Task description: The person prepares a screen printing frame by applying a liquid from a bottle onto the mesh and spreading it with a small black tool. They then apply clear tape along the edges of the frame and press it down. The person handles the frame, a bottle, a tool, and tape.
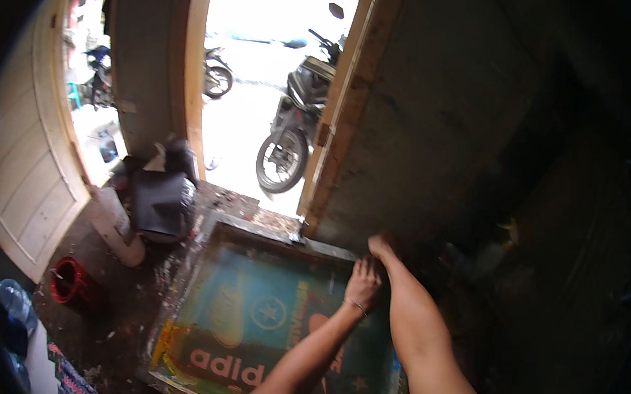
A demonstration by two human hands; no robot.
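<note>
We see a screen-printing frame (221, 224) with printed shapes across its mesh, sitting just inside a doorway; we cannot tell whether it lies on the floor or on a low support. Our left hand (365, 278) is at about two o'clock from the frame's middle, fingers stretched out and slightly apart, laid over the mesh toward the far rim and apparently gripping nothing. Our right hand (378, 245) is just beyond, between one and two o'clock, half lost in shadow; we cannot tell how far it is closed or whether it has hold of anything. We judge that both sit near one corner to steady the frame, and that its spot by the doorway gives it daylight.

The floor (116, 333) is dark and flecked with pale specks. A red bucket (70, 283) stands at nine o'clock, a pale panelled door (26, 143) at ten. Outside, a motorcycle (304, 91) is parked at twelve, and a dim wall (443, 125) rises at one.
</note>
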